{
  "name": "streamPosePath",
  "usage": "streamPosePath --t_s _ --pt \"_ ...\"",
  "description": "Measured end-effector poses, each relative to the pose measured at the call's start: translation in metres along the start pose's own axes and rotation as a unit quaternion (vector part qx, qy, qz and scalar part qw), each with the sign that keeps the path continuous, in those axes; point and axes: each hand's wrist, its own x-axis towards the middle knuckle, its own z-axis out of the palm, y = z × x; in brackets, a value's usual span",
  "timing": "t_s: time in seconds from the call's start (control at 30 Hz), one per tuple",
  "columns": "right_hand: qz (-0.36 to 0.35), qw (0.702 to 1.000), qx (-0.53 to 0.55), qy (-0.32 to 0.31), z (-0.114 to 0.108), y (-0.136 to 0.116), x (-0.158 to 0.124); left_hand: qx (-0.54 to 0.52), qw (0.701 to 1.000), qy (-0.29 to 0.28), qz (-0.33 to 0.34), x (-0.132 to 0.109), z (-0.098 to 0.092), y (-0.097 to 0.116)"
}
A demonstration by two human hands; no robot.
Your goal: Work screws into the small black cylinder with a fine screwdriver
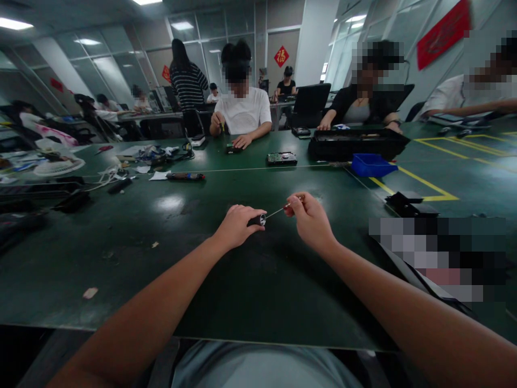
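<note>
Left hand (pixel 236 226) closed around a dark screwdriver handle (pixel 257 220), silver collar pointing right; right hand (pixel 309 218) pinching a thin bit (pixel 277 212) by its reddish end; bit lying almost level between the grips, slightly raised rightward, tip just beside the collar; all held low over the green bench (pixel 169 258).

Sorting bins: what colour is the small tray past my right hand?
Blue tray, head view.
</note>
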Motion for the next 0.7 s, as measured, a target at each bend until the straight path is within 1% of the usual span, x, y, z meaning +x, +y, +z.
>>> streamPosePath --t_s 0.17,0.33,0.47,0.53,0.6,0.7 --pt "-0.012 0.999 -0.045 -0.004 0.001 -0.002 -0.002 0.001 1.0 -0.001 0.003 -0.001 0.002 -0.002" --pt "-0.041 0.995 -0.092 0.0 0.0 -0.004 -0.004 0.003 1.0 -0.012 -0.004 -0.001 0.002 -0.003" --pt "-0.05 0.991 -0.126 0.009 -0.002 -0.007 -0.005 -0.025 1.0 -0.008 -0.016 -0.001 0.001 -0.003" --pt "-0.048 0.991 -0.127 0.011 -0.003 -0.009 -0.005 -0.06 0.998 0.006 -0.035 -0.001 -0.001 -0.002" --pt "-0.045 0.991 -0.125 0.01 -0.003 -0.01 -0.005 -0.108 0.991 0.035 -0.067 -0.001 -0.002 -0.001" --pt "-0.038 0.991 -0.128 0.007 -0.003 -0.011 -0.005 -0.198 0.968 0.09 -0.121 -0.001 -0.002 -0.001"
